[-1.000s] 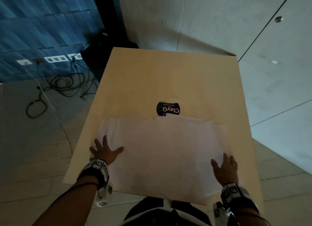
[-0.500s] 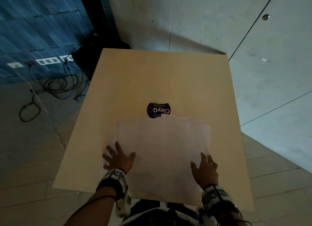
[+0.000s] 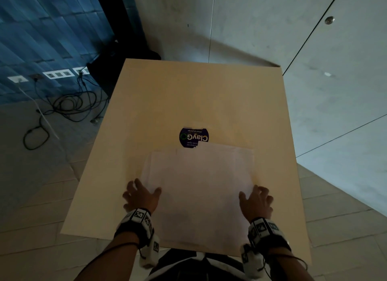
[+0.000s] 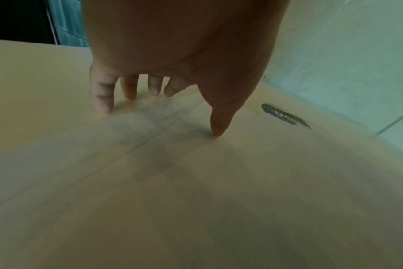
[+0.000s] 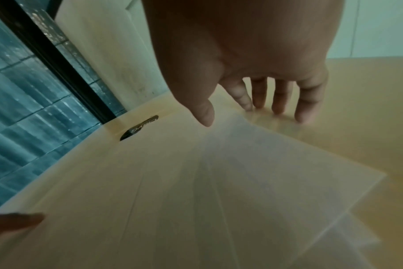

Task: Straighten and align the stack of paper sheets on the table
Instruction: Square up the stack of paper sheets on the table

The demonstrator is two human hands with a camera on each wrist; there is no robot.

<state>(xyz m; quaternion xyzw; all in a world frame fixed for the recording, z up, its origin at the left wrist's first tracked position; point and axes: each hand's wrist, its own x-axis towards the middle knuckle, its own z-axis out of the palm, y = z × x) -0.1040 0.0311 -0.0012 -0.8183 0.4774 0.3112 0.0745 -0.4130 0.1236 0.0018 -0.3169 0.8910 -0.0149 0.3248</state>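
Observation:
A stack of white paper sheets (image 3: 199,188) lies on the near half of the beige table (image 3: 188,96), its far edges still staggered. My left hand (image 3: 141,193) rests at the stack's left edge, fingers spread; the left wrist view shows its fingers (image 4: 102,96) on the table and the thumb tip on the paper (image 4: 242,172). My right hand (image 3: 256,200) rests at the right edge, fingers (image 5: 307,103) straight on the table beside the sheets (image 5: 253,172), thumb above them. Neither hand grips anything.
A dark blue round sticker (image 3: 193,137) sits on the table just beyond the stack, partly covered by a sheet. Cables (image 3: 69,104) lie on the floor to the left. A grey wall stands behind the table.
Both hands have moved inward toward each other, pushing the spread sheets together; the stack is much narrower than one second ago.

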